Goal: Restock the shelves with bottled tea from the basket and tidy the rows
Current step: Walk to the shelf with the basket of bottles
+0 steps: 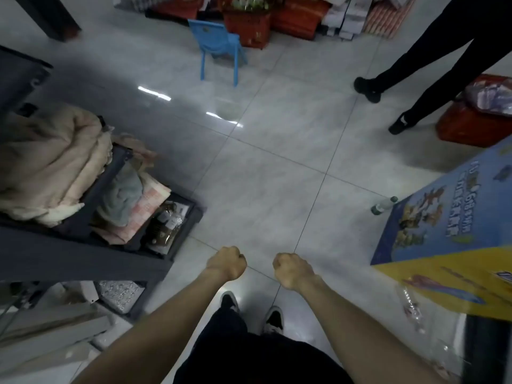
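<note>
Pale grey tile fills the head view, glossy enough to throw back the ceiling lights, and the person stands on it looking down at two bare forearms held out in front. The left hand [227,262] and the right hand [291,270] are both curled into loose fists, fingers pressed together into the palms, holding nothing.

No bottled tea is in either hand. The nearest red basket [249,26] sits well ahead against the far stacks of cartons, behind a small blue plastic chair [219,45], with what look like bottle tops showing above its rim, though they are too blurred to be sure of. A second red basket [471,126] lies at the right, beside another person's dark-trousered legs [432,70]. One lone bottle [383,205] stands on the floor touching the corner of a blue and yellow printed carton [443,231]. At the left a dark shelf unit [116,217] holds folded cloth and packets, not drinks.

Judged from this, restocking has not begun. The risks are plain: the lone bottle is easily kicked over in walking past the carton, the chair blocks the straight path to the far basket, and the wet-looking shine of the tile could mean a slip while carrying a load.
</note>
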### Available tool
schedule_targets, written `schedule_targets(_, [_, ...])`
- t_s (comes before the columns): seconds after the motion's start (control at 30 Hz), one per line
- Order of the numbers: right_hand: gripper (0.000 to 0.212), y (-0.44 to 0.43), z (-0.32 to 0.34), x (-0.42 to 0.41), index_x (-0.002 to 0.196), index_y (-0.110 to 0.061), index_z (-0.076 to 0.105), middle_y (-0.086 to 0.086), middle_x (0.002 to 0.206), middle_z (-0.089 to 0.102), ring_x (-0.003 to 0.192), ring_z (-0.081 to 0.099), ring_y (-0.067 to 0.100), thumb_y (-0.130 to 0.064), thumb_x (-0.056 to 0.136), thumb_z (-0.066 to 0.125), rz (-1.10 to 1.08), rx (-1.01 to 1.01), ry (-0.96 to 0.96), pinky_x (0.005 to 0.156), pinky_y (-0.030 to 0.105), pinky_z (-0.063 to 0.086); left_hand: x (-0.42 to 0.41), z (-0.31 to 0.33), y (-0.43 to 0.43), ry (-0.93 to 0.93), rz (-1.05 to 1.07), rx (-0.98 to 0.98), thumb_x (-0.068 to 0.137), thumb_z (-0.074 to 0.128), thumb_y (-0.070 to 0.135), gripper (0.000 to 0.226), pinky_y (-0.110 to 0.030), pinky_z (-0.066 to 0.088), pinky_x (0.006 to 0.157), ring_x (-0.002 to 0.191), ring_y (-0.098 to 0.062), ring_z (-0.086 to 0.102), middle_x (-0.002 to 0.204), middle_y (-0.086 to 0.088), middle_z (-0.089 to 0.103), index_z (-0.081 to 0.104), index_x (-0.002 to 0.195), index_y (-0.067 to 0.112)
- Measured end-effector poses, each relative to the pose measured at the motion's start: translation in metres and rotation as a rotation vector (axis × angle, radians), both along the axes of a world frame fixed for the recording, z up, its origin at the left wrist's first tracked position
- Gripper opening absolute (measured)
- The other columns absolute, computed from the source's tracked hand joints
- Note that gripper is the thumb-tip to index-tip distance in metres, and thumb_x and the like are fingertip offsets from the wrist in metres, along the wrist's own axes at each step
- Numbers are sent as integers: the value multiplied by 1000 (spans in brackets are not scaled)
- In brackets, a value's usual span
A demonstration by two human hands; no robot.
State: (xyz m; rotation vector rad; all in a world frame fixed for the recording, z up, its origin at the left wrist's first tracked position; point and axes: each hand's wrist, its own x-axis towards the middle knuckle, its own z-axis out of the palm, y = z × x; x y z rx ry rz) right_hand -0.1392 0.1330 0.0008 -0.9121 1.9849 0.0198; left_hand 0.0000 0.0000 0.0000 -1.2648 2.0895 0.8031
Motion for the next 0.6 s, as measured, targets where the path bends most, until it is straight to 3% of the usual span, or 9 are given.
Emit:
schedule_targets(0.13, [39, -10, -9, -9, 126, -12, 63, 11, 132, 64, 116, 62, 31, -26, 105, 35, -49, 8, -16, 100, 38, 51, -9, -1, -9, -19, 26, 33, 103, 40, 29, 38, -40, 48, 95, 118, -38, 62, 132, -19, 64, 65, 117, 3])
schedule_targets(0.3, [33, -42, -24, -32, 115, -9, 65, 11, 124, 66, 110, 64, 30, -21, 105, 36, -63, 42, -21, 95, 38, 54, -28, -11, -43, -46, 13, 65, 104, 44, 29, 39, -39, 48, 101, 124, -36, 61, 137, -17, 63, 62, 127, 3])
schedule_targets(0.6, [26, -145, -33, -97, 104, -6, 65, 13, 123, 67, 111, 64, 31, -18, 102, 42, -165, 46, 17, 90, 33, 50, -83, -30, -138, -65, 18, 159, 106, 40, 19, 36, -37, 47, 104, 127, -35, 59, 140, -19, 59, 61, 127, -1])
